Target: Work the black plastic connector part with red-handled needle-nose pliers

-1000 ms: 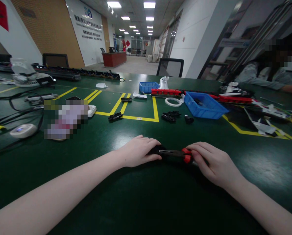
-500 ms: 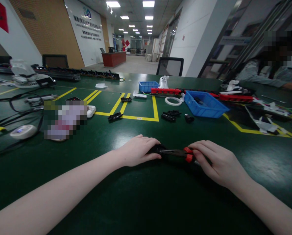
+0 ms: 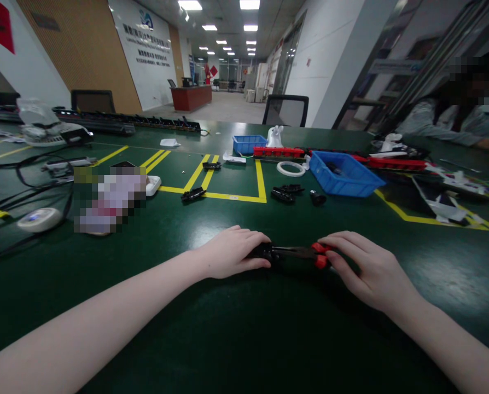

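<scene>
My left hand (image 3: 237, 253) is closed around a black part (image 3: 265, 251) at the middle of the green table; the fingers cover most of it, so its exact kind is hard to make out. From the right, my right hand (image 3: 367, 268) grips long-nose pliers (image 3: 296, 251) by their red handles. The dark jaws point left, and their tips meet the end of the black part. Whether the tips sit inside it or only touch it, I cannot tell. Beyond my hands lie several similar black parts (image 3: 283, 194) and a short black cylindrical piece (image 3: 317, 197).
A blue bin (image 3: 345, 175) with dark pieces stands at the back right, near a white ring (image 3: 291, 169) and a smaller blue bin (image 3: 248, 144). Cables, a white oval device (image 3: 39, 220) and a phone (image 3: 111, 202) lie on the left. A person (image 3: 445, 120) sits far right.
The pliers and my right hand have shifted slightly to the right. My left hand has stayed almost in place, still holding the black part.
</scene>
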Demonstrator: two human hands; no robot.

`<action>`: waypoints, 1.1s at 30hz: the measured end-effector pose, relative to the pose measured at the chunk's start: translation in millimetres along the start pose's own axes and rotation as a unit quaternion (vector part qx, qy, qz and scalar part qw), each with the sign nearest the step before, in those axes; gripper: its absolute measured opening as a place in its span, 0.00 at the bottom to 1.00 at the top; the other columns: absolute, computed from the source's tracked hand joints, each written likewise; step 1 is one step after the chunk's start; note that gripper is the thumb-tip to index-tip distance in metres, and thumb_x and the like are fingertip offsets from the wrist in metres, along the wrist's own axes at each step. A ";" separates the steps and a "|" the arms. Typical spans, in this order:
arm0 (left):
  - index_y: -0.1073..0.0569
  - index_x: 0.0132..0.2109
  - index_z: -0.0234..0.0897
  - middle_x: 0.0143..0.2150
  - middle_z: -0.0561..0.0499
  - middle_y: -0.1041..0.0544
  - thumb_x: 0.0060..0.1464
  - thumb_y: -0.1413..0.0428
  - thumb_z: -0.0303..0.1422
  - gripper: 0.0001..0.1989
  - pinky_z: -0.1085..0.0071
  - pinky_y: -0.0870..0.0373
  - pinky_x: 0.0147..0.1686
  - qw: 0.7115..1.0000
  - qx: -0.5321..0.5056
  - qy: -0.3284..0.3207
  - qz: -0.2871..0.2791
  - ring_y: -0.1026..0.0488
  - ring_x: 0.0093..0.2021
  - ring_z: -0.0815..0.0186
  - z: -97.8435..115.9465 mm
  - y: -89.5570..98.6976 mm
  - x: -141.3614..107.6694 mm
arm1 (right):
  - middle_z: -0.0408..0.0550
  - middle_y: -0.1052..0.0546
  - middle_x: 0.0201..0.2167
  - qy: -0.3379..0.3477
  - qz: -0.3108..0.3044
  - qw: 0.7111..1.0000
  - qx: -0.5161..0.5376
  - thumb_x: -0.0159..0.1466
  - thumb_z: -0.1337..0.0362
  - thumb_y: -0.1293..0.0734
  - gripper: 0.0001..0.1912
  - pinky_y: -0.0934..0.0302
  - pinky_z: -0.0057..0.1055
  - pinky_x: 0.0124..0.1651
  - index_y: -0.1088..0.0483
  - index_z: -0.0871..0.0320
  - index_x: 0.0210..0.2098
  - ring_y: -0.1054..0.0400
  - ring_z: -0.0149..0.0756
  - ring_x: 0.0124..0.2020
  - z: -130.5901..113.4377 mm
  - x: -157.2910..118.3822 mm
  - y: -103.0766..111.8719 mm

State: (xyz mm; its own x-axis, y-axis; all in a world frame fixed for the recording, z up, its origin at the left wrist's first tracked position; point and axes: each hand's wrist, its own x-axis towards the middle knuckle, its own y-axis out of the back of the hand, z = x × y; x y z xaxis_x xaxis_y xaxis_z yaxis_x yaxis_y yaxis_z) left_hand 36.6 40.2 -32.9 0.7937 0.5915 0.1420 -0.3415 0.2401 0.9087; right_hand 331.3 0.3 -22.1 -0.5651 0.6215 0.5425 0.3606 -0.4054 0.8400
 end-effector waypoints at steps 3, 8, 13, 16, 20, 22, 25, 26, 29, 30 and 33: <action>0.33 0.56 0.37 0.51 0.46 0.23 0.65 0.45 0.44 0.19 0.63 0.32 0.48 1.000 -0.001 -0.004 0.001 0.25 0.49 0.59 -0.4 -0.3 -0.3 | 0.52 0.23 0.40 0.009 0.004 1.000 0.002 0.69 0.64 0.40 0.10 0.31 0.34 0.37 0.30 0.57 0.46 0.26 0.38 0.38 -0.1 -0.7 0.3; 0.33 0.57 0.38 0.51 0.46 0.23 0.65 0.45 0.43 0.19 0.63 0.32 0.48 1.000 -0.002 -0.007 -0.003 0.25 0.49 0.59 0.1 0.7 -0.3 | 0.52 0.23 0.40 0.016 0.002 1.000 0.007 0.68 0.64 0.40 0.11 0.30 0.35 0.38 0.30 0.56 0.47 0.26 0.39 0.39 -2.5 -0.2 0.5; 0.33 0.57 0.38 0.51 0.47 0.24 0.65 0.45 0.43 0.19 0.63 0.32 0.49 1.000 0.007 -0.009 -0.006 0.25 0.49 0.59 0.7 0.8 0.1 | 0.53 0.22 0.40 0.021 0.000 1.000 0.006 0.68 0.65 0.39 0.11 0.29 0.36 0.38 0.30 0.57 0.47 0.26 0.40 0.39 -3.2 0.0 -1.3; 0.34 0.57 0.38 0.52 0.47 0.24 0.65 0.46 0.43 0.19 0.63 0.32 0.49 1.000 0.008 -0.012 -0.008 0.25 0.50 0.59 0.4 0.4 0.1 | 0.53 0.22 0.40 0.014 -0.007 1.000 0.013 0.68 0.65 0.40 0.11 0.30 0.36 0.38 0.29 0.57 0.46 0.26 0.40 0.38 -4.7 -0.1 -2.0; 0.34 0.57 0.38 0.52 0.46 0.24 0.65 0.46 0.43 0.19 0.63 0.32 0.50 1.000 0.009 -0.017 -0.006 0.25 0.50 0.59 1.1 0.7 -0.1 | 0.53 0.22 0.38 0.026 -0.005 1.000 0.009 0.68 0.66 0.41 0.10 0.30 0.34 0.36 0.29 0.58 0.45 0.26 0.38 0.35 -6.3 0.5 -2.4; 0.33 0.57 0.37 0.53 0.46 0.24 0.65 0.45 0.43 0.19 0.63 0.32 0.50 1.000 0.009 -0.018 -0.004 0.25 0.50 0.59 1.6 1.0 -0.1 | 0.53 0.22 0.38 0.033 -0.001 0.999 0.008 0.68 0.67 0.41 0.10 0.30 0.34 0.35 0.30 0.58 0.45 0.26 0.38 0.35 -6.1 1.2 -2.2; 0.34 0.57 0.38 0.52 0.46 0.24 0.65 0.45 0.43 0.20 0.63 0.32 0.50 1.000 0.009 -0.017 -0.003 0.25 0.50 0.59 1.7 0.8 0.1 | 0.53 0.22 0.38 0.033 -0.003 0.999 0.010 0.68 0.67 0.41 0.10 0.30 0.34 0.36 0.30 0.58 0.45 0.26 0.38 0.35 -5.1 1.7 -1.5; 0.34 0.57 0.38 0.52 0.46 0.24 0.65 0.45 0.43 0.20 0.63 0.32 0.49 1.000 0.009 -0.016 -0.003 0.25 0.50 0.59 1.4 0.6 0.2 | 0.52 0.22 0.38 0.033 -0.004 0.999 0.010 0.68 0.67 0.41 0.10 0.30 0.35 0.36 0.30 0.57 0.45 0.26 0.38 0.35 -4.8 1.7 -1.3; 0.33 0.57 0.38 0.52 0.46 0.24 0.65 0.46 0.44 0.20 0.63 0.32 0.49 1.000 0.009 -0.017 -0.002 0.25 0.50 0.59 -0.2 -0.8 0.5 | 0.52 0.22 0.38 0.032 -0.004 0.999 0.012 0.68 0.67 0.41 0.10 0.30 0.34 0.36 0.30 0.57 0.45 0.26 0.38 0.35 -4.9 1.0 -1.7; 0.33 0.57 0.38 0.52 0.46 0.24 0.65 0.46 0.44 0.20 0.63 0.32 0.49 1.000 0.008 -0.018 -0.001 0.25 0.50 0.59 -0.9 -1.3 0.5 | 0.52 0.22 0.38 0.031 -0.004 0.999 0.012 0.68 0.67 0.41 0.10 0.30 0.34 0.36 0.30 0.58 0.45 0.26 0.38 0.35 -5.3 0.7 -2.2; 0.33 0.57 0.39 0.53 0.46 0.24 0.65 0.46 0.44 0.20 0.63 0.32 0.49 1.000 0.006 -0.022 0.002 0.25 0.50 0.59 -2.8 -2.7 0.5 | 0.52 0.22 0.38 0.027 -0.006 1.000 0.015 0.68 0.66 0.41 0.10 0.30 0.34 0.36 0.30 0.58 0.45 0.26 0.37 0.35 -6.8 0.7 -3.9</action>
State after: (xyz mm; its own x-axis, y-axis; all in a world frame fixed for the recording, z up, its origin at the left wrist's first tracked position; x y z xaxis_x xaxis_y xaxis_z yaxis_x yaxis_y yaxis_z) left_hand 36.6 42.0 -36.4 0.8139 0.5575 0.1635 -0.3391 0.2272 0.9129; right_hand 324.5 -2.3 -25.0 -0.6084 0.5891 0.5318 0.3744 -0.3777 0.8468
